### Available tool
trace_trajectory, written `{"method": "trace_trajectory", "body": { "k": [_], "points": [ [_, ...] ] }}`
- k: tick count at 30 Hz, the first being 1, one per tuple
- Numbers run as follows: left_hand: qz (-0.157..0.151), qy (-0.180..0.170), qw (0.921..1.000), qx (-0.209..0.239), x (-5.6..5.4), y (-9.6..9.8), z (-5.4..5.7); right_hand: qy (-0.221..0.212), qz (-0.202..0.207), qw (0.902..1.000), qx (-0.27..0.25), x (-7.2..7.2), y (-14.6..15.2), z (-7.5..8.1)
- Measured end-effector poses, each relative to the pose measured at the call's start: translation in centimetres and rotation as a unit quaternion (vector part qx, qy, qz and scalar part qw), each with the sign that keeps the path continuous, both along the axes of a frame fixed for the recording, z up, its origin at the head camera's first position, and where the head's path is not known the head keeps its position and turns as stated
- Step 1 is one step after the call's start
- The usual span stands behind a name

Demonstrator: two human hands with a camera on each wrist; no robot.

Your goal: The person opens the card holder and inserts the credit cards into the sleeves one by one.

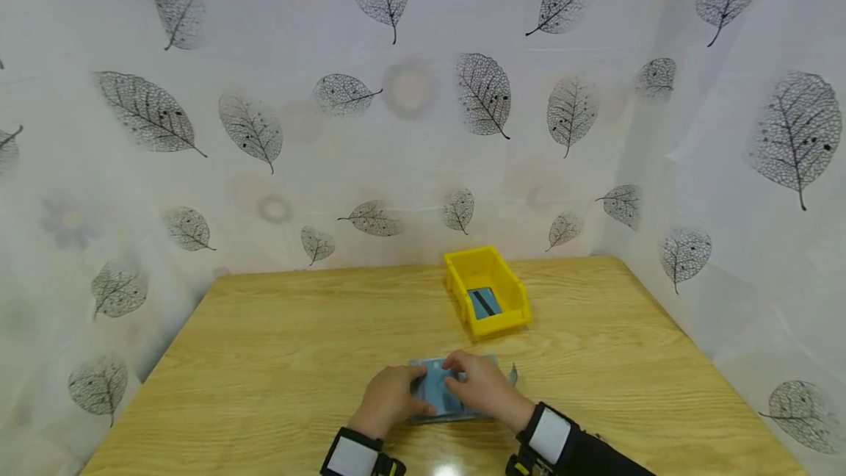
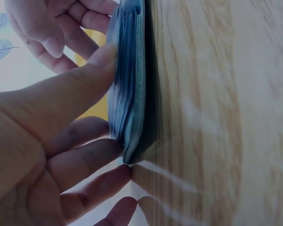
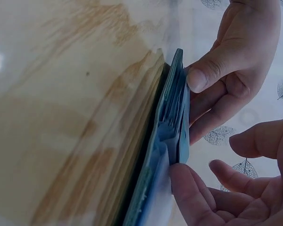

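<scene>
A light blue booklet [image 1: 436, 389], with several thin leaves stacked inside, lies on the table between both hands. My left hand [image 1: 391, 397] holds its left end, the thumb on the near part of the top and the fingers around the far side and end. Over the right part is my right hand [image 1: 485, 386]. In the right wrist view its thumb [image 3: 186, 188] touches the booklet's upper face beside a clear, pale leaf [image 3: 156, 195], while the other fingers are raised and loosely bent. A thin, see-through edge [image 1: 512, 374] sticks up just right of the right hand.
A yellow bin [image 1: 522, 314] stands behind the booklet, slightly right. Inside it lies a blue card [image 1: 481, 298] with a black stripe. The wooden table [image 1: 297, 344] is bordered by pale leaf-print sheets [image 1: 410, 160] at the back and sides.
</scene>
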State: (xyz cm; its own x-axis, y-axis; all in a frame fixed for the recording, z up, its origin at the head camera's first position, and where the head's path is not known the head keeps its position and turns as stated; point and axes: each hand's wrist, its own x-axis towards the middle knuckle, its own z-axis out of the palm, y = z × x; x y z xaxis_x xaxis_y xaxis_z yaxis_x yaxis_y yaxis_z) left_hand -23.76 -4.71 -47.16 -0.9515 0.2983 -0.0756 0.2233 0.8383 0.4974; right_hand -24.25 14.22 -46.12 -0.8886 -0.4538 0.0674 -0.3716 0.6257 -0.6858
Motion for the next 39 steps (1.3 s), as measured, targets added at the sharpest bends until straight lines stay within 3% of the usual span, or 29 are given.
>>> {"method": "trace_trajectory", "body": {
  "k": [12,22,29,39],
  "points": [
    [-0.002,0.011,0.9999,0.006,0.1,-0.1,-0.3,-0.036,0.058,0.9972,0.031,-0.7,1.7,1.2],
    [0.003,0.006,0.9998,0.016,0.0,-0.3,-0.1,-0.003,-0.039,0.9983,0.043,-2.8,4.6,3.5],
    [0.018,-0.016,0.9995,0.020,-0.3,-0.2,0.0,0.021,-0.124,0.9910,0.047,-6.0,6.5,4.0],
    [0.015,-0.003,0.9997,0.018,0.1,-0.3,-0.1,0.044,-0.136,0.9833,0.112,-9.9,6.0,2.4]
  ]
}}
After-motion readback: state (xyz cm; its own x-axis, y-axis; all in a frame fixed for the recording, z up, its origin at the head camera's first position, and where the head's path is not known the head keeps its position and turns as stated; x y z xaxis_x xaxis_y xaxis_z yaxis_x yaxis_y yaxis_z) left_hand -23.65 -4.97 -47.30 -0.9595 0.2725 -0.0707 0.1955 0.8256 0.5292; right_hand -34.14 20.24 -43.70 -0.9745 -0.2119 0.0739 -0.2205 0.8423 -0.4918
